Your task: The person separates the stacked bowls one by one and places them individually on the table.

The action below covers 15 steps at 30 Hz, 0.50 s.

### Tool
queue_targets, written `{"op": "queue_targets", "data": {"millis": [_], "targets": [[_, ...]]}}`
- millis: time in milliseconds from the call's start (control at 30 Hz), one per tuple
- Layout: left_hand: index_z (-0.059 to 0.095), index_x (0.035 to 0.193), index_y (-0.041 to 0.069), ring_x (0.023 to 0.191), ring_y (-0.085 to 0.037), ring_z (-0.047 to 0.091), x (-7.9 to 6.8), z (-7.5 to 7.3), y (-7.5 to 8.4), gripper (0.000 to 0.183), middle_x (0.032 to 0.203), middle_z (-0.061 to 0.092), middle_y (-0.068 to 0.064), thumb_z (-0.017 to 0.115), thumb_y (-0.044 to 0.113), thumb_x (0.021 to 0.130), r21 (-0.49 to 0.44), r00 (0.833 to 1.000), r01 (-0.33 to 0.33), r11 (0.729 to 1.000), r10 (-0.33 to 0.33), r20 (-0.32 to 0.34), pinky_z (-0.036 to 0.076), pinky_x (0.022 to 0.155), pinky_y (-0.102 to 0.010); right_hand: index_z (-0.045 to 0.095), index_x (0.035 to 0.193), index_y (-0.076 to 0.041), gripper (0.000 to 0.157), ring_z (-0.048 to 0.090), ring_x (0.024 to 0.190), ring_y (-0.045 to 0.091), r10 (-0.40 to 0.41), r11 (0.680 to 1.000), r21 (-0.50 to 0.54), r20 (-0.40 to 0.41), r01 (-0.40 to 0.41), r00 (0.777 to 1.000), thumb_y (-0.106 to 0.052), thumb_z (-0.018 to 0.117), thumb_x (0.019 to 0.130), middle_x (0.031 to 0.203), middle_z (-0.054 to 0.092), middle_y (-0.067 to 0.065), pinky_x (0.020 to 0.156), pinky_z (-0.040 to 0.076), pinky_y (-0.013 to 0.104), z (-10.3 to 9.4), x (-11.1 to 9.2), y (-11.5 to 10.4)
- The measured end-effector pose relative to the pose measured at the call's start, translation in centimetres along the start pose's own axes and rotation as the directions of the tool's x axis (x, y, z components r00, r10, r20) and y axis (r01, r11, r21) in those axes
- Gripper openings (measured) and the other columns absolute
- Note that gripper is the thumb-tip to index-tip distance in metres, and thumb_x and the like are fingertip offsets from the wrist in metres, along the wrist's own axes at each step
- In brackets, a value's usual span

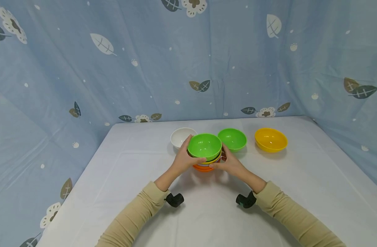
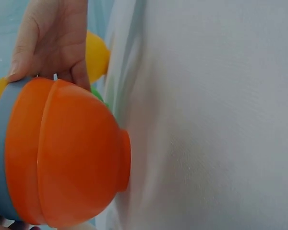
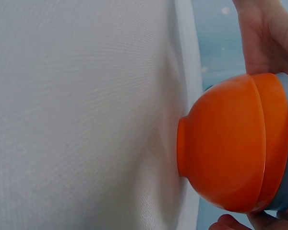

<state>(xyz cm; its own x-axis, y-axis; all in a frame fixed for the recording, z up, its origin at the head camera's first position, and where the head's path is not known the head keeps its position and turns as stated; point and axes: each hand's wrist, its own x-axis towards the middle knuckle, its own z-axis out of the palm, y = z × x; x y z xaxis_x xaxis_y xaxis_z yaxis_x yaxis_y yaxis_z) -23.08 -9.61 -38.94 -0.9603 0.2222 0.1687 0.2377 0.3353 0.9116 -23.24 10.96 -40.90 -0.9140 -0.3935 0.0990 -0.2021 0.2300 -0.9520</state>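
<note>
A stack of nested bowls stands mid-table: a green bowl (image 1: 204,145) on top, yellow and pale blue rims below it, an orange bowl (image 1: 202,168) at the bottom. My left hand (image 1: 186,159) grips the stack's left side and my right hand (image 1: 228,164) grips its right side, fingers curled round the rims. In the left wrist view the orange bowl (image 2: 72,153) fills the left side, its foot against the white cloth, with the right hand (image 2: 53,43) behind it. The right wrist view shows the same orange bowl (image 3: 225,143) and the left hand (image 3: 269,33) beyond it.
Behind the stack stand a white bowl (image 1: 181,136), a second green bowl (image 1: 233,139) and a yellow bowl (image 1: 270,139), in a row. The table (image 1: 299,192) has a white cloth. Blue leaf-print curtains close in the back and both sides.
</note>
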Motion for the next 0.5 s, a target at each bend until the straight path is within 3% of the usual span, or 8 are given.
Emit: {"op": "queue_targets", "data": {"millis": [167, 500], "targets": [[0.014, 0.147, 0.005, 0.130, -0.033, 0.032, 0.1, -0.1, -0.2, 0.112, 0.149, 0.021, -0.015, 0.083, 0.035, 0.064, 0.001, 1.000, -0.002, 1.000, 0.002, -0.006, 0.030, 0.104, -0.050, 0.006, 0.147, -0.006, 0.102, 0.035, 0.126, 0.037, 0.009, 1.000, 0.006, 0.008, -0.009, 1.000, -0.024, 0.076, 0.075, 0.145, 0.024, 0.022, 0.103, 0.031, 0.049, -0.1, -0.1, -0.1], [0.012, 0.147, 0.006, 0.130, -0.029, 0.034, 0.1, -1.4, 1.0, 0.108, 0.148, 0.022, -0.013, 0.082, 0.028, 0.067, -0.026, 1.000, -0.025, 0.999, 0.024, -0.011, 0.034, 0.103, -0.044, 0.008, 0.146, -0.004, 0.098, 0.029, 0.131, 0.038, 0.029, 0.999, -0.022, -0.001, -0.029, 1.000, -0.024, 0.075, 0.076, 0.147, 0.019, 0.021, 0.106, 0.026, 0.051, -0.1, -0.2, -0.1]]}}
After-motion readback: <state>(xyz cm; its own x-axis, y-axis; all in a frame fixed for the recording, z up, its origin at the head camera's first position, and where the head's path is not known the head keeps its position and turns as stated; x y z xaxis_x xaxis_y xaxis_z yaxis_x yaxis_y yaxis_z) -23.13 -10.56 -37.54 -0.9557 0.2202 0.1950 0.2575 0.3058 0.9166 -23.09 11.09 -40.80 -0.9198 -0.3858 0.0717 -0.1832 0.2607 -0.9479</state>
